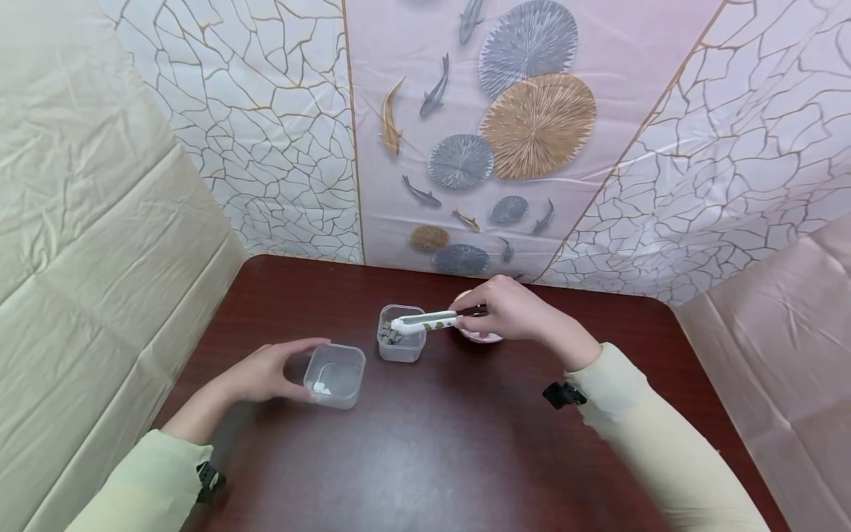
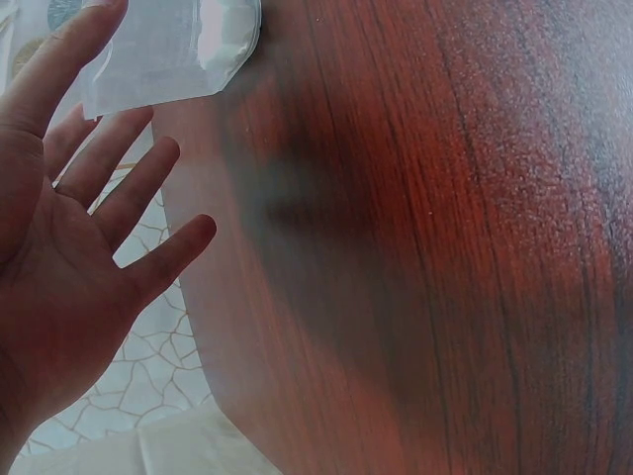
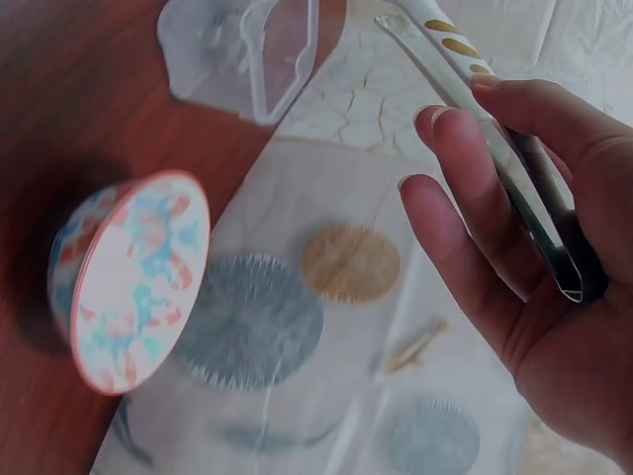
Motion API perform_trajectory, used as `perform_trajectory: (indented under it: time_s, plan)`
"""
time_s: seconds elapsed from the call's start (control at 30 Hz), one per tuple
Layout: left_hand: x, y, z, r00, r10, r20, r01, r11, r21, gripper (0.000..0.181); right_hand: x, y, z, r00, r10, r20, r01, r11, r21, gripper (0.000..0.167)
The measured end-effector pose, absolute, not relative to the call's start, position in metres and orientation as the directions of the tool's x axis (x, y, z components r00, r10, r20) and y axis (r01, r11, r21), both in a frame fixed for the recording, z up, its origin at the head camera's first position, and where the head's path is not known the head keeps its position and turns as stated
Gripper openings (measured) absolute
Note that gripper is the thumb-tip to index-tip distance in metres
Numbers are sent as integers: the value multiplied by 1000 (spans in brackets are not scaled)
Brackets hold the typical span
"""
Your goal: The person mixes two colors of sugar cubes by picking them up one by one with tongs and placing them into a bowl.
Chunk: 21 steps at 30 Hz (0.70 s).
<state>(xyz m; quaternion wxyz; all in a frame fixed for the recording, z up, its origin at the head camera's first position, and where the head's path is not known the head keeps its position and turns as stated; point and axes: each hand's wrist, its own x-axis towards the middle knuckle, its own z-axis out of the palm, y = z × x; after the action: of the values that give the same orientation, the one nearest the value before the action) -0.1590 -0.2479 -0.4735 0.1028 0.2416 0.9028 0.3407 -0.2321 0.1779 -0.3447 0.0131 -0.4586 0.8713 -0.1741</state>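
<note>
My left hand [image 1: 266, 373] holds a clear plastic container [image 1: 344, 375] by its side, between thumb and forefinger. A small white piece [image 1: 321, 388] lies inside it. In the left wrist view the other fingers [image 2: 134, 193] are spread out. My right hand [image 1: 510, 307] grips white tongs [image 1: 435, 322] with a leaf pattern on the arms. Their tips reach over a second clear container [image 1: 402, 353], which has small grey-green pieces [image 1: 391, 336] inside. Whether anything is pinched at the white tips cannot be made out.
Beneath and behind the right hand stands a bowl [image 3: 143, 282] with a pink rim and blue-red pattern, partly hidden in the head view. Everything stands on a dark red wooden table [image 1: 399, 451]. Patterned cloth [image 1: 459, 214] hangs along its back edge and sides.
</note>
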Motion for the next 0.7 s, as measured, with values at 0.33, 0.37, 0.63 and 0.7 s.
perform_trajectory:
  time_s: [0.33,0.37,0.63,0.7]
  plan:
    - [-159,-248,-474,-861,508,-13,374,651,660,90,-233,228,-340,-698,-709,95,-694,638,-335,19]
    - [-159,-248,-474,-862,508,-13,374,652,660,90,-233,233,-340,-712,-697,81,-677,651,-342,20]
    - [-159,-248,-474,-862,507,-16,372,652,660,92,-238,261,-341,-773,-634,36,-604,717,-347,19]
    - [-159,-248,-473,-861,509,-15,373,650,662,92,-240,266,-342,-781,-623,30,-593,727,-347,20]
